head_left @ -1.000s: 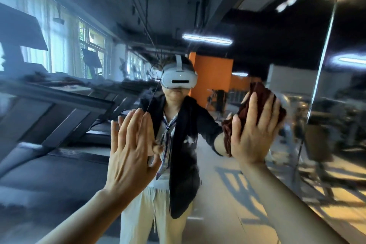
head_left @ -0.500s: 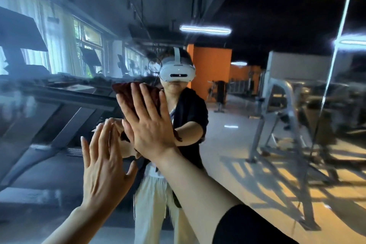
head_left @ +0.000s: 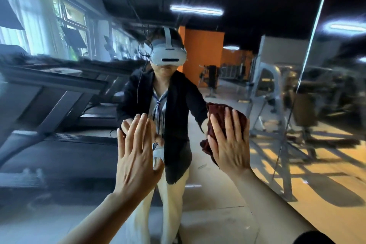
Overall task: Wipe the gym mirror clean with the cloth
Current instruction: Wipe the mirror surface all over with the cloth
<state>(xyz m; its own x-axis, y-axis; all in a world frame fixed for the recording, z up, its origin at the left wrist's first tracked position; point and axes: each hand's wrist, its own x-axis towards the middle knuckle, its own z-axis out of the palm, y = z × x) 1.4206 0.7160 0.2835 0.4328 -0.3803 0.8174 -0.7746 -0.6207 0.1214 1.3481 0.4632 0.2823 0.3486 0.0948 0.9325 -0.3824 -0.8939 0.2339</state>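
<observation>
The gym mirror (head_left: pixel 257 194) fills the whole view and reflects me and the room. My right hand (head_left: pixel 229 142) lies flat with straight fingers on a dark red cloth (head_left: pixel 217 113), pressing it against the glass right of centre. The cloth bunches out above and to the left of the fingers. My left hand (head_left: pixel 136 154) rests flat and open on the bare glass left of centre, fingers pointing up and holding nothing.
A vertical metal seam (head_left: pixel 315 25) between mirror panels runs down the right side. The glass reflects treadmills (head_left: pixel 59 89) on the left, a grey weight machine frame (head_left: pixel 267 89) on the right and an orange wall (head_left: pixel 204 49) behind.
My right hand has swept the cloth back to the right across the glass, from in front of the left hand to right of centre. The left hand stays planted on the mirror.
</observation>
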